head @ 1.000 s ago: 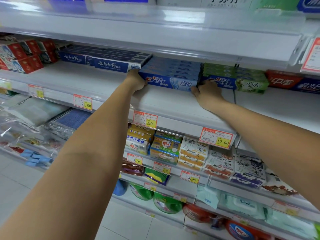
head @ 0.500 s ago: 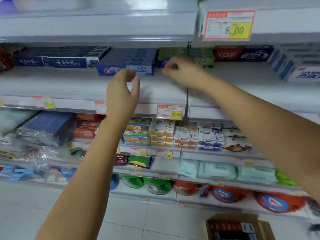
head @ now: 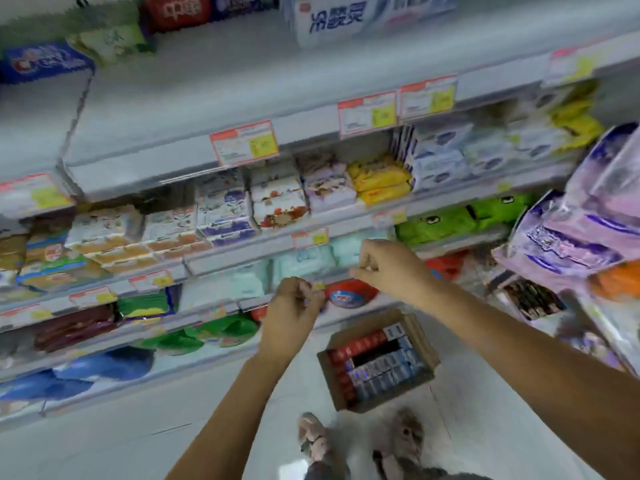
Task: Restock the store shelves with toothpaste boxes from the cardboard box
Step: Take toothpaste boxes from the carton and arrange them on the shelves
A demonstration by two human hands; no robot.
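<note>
Moved: left hand, right hand dropped from toothpaste shelf; loosely curled, empty.
Cardboard box: below hands, holds toothpaste boxes.

My left hand hung out in front of me, its back toward me, fingers loosely curled with nothing in them. My left forearm rose bare from the lower middle of the view. My right hand sat near it, a little higher and to the right, palm down, fingers drooping in a loose curl, holding nothing. My right arm ran in bare from the lower right. The hands were apart; blur hid the fingertips
</note>
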